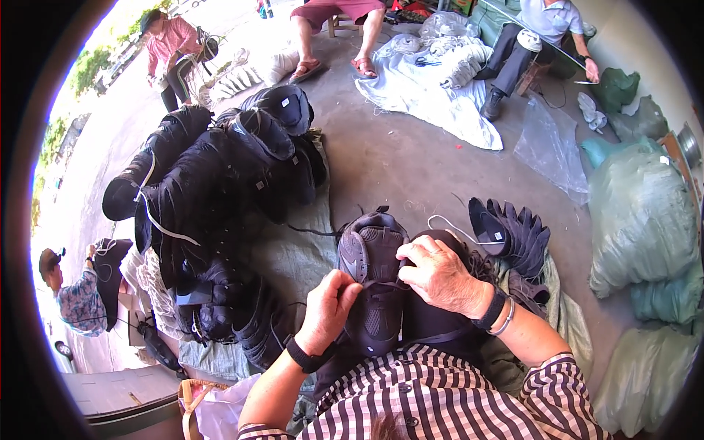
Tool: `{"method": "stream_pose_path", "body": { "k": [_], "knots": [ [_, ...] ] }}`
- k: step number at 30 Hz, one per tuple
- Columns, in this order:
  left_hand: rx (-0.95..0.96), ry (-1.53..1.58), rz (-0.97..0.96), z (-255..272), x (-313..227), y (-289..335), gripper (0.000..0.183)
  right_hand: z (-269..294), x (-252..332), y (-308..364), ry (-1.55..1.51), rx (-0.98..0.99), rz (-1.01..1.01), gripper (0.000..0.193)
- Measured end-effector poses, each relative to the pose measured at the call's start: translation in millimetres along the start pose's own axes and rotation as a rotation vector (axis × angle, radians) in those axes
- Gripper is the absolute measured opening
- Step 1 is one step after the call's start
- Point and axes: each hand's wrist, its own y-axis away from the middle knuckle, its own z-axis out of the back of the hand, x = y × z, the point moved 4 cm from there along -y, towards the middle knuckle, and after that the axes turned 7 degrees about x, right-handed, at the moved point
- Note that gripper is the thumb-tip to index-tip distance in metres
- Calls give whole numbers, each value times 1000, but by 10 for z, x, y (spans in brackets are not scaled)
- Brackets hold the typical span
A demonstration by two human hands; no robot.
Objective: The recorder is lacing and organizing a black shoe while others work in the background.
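A black shoe upper (374, 323) with mesh panels lies on my lap, its toe pointing toward me and its tongue and opening farther away. My left hand (326, 312) is closed at the left edge of its lacing, thumb and forefinger pinched together. From the right, my right hand (440, 273) is also pinched, close to the other row of eyelets. A thin dark lace seems to run across the shoe between the two hands; the fingers hide its ends. Another dark lace (312, 230) trails off to the left of the shoe.
Stacked black shoe uppers (198, 169), tied with white cord, rise at left. A smaller bundle of nested uppers (513, 235) lies at right. Full green sacks (638, 213) line the right side. Several people sit around, one by a white sheet (440, 103); a bag (220, 411) stands lower left.
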Motion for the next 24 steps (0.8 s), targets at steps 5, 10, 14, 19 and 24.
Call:
{"method": "stream_pose_path", "body": {
  "k": [5, 10, 14, 19, 24],
  "knots": [
    [58, 299, 106, 4, 138, 17, 14, 10, -16, 18, -24, -21, -17, 11],
    [66, 399, 177, 26, 126, -65, 15, -13, -32, 49, 1, -44, -32, 12],
    [87, 319, 264, 55, 76, -144, 19, 12, -25, 46, 0, -59, -31, 5],
    [32, 425, 309, 26, 120, -130, 19, 27, -34, 35, -54, -21, -5, 13],
    [-126, -454, -179, 53, -317, -240, 15, 11, -102, 27, -102, -10, -7, 14]
  ]
}}
